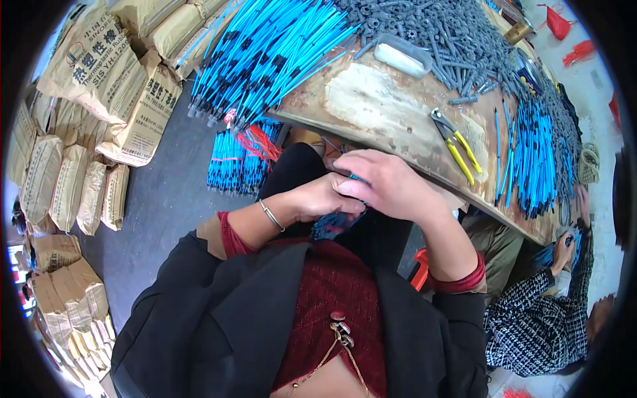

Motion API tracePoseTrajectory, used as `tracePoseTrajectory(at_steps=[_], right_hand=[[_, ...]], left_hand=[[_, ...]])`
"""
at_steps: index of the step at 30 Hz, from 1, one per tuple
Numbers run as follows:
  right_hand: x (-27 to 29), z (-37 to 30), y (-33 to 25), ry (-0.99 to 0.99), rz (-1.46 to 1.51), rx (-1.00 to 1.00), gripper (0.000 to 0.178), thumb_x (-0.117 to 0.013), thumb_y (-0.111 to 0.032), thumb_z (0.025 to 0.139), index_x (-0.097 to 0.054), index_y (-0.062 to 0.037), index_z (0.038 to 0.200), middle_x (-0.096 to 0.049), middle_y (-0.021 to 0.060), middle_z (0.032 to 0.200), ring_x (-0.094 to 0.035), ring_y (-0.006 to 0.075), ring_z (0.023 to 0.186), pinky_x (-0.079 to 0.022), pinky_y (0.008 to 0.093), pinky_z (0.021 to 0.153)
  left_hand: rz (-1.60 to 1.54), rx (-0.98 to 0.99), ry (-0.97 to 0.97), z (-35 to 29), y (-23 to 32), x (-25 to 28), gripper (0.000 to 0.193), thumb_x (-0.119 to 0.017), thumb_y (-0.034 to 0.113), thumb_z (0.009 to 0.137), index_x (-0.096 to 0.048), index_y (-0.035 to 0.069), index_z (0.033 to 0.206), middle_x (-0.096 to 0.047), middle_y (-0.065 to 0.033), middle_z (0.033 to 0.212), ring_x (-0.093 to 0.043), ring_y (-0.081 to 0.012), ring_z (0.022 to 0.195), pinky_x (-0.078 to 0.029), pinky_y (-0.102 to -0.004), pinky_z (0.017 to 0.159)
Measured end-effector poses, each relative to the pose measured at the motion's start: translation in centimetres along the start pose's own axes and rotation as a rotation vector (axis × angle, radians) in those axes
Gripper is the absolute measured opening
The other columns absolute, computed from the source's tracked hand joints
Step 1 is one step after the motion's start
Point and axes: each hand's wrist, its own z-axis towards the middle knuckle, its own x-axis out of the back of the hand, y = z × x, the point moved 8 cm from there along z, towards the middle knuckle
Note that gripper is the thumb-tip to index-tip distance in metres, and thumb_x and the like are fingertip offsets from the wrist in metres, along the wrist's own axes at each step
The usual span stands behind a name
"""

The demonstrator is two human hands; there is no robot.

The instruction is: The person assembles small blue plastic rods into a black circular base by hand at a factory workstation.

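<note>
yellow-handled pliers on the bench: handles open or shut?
Open. The yellow-handled metal pliers lie flat on the worn wooden bench, their two handles spread apart toward the near edge. Neither hand touches them.

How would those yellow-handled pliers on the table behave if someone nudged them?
The yellow-handled pliers lie flat on the worn wooden table, so they would probably slide rather than roll. Being metal-jawed, they likely feel stiff and fairly heavy for their size. The handles stand splayed, so they might swing at the pivot when lifted.
</note>
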Motion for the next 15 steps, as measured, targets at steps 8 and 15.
tracePoseTrajectory(at_steps=[8, 15], right_hand=[[15.2, 5.7, 15.9, 0.480, -0.460, -0.342, 0.022, -0.061, -0.019, 0.080, -0.064, -0.0058, 0.097, -0.065, 0.0144, 0.085, -0.063, 0.0276, 0.077, -0.049, 0.0342, 0.072], [13.1, 12.0, 24.8, 0.039, -0.807, -0.528, 0.020, -0.058, -0.020, 0.076, -0.064, -0.0072, 0.091, -0.065, 0.0146, 0.085, -0.062, 0.0323, 0.075, -0.050, 0.0394, 0.070]], left_hand=[[-0.079, -0.256, 0.245, 3.7, 5.7, 4.2, 0.009, -0.059, 0.001, 0.083, -0.063, 0.001, 0.091, -0.065, -0.0058, 0.084, -0.061, -0.0122, 0.079, -0.049, -0.0257, 0.073], [-0.262, -0.202, 0.305, 4.9, 5.3, 5.9, 0.013, -0.062, 0.005, 0.082, -0.062, 0.002, 0.094, -0.065, -0.0065, 0.084, -0.062, -0.0125, 0.077, -0.050, -0.0255, 0.069]])
